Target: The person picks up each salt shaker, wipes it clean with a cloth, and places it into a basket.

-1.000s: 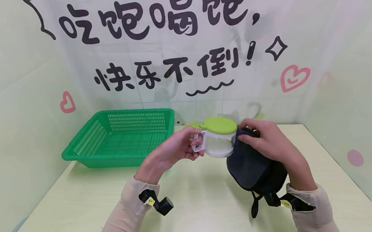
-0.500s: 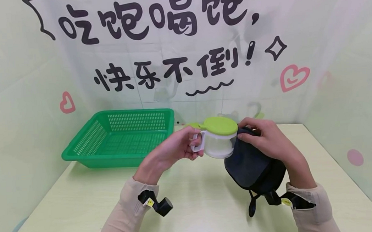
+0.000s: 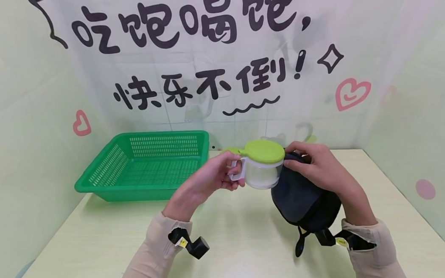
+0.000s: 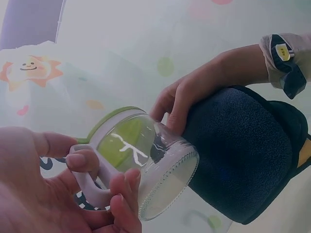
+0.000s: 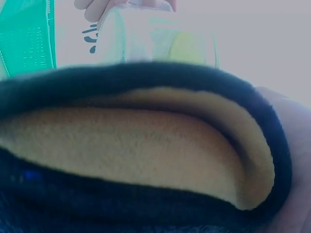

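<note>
My left hand [image 3: 213, 173] grips the white handle of a glass jar [image 3: 263, 174] with a green lid [image 3: 264, 151]. The jar is held above the table, and its glass looks clear in the left wrist view. To its right, my right hand [image 3: 319, 165] pinches the top edge of a navy fleece, pouch-like thing [image 3: 300, 198], from which a black loop hangs. Its tan lining [image 5: 136, 141] shows through a wide opening in the right wrist view. Jar and fleece thing overlap in the head view; whether they touch I cannot tell.
A green plastic basket [image 3: 141, 193] with slotted walls stands at the back left of the pale table [image 3: 229, 257]. Behind it hangs a printed white cloth [image 3: 190, 115], and walls close in both sides.
Both hands keep their grips and stay nearly in place. The lower part of the navy fleece thing and its hanging loop sway slightly.
</note>
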The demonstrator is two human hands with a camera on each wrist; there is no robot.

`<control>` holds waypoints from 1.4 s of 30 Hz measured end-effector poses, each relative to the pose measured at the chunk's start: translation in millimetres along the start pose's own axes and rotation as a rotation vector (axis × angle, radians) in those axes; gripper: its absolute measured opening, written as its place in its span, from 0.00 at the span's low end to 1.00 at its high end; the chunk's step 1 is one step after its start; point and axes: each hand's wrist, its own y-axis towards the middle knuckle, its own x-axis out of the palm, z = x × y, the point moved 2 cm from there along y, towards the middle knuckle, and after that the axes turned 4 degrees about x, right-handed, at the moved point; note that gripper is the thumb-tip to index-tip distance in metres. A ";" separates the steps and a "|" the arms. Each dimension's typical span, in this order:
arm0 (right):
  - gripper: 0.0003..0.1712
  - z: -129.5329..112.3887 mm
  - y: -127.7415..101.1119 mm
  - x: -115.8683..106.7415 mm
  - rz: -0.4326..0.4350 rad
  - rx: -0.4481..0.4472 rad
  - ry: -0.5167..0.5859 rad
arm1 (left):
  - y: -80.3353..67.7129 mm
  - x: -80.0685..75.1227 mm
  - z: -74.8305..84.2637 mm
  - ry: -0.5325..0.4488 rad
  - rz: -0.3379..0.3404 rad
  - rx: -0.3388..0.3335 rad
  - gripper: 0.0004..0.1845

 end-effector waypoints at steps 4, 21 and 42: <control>0.04 -0.4 0.9 2.3 0.009 -0.017 -0.014 | 1.0 -0.3 -1.3 0.016 0.047 0.011 0.20; 0.04 -10.7 -3.3 1.8 0.020 -0.019 -0.027 | 7.3 2.3 -11.0 0.031 0.275 0.012 0.32; 0.06 -23.0 -7.4 2.8 0.016 -0.096 -0.020 | 6.4 -0.3 -15.0 0.066 0.394 0.041 0.33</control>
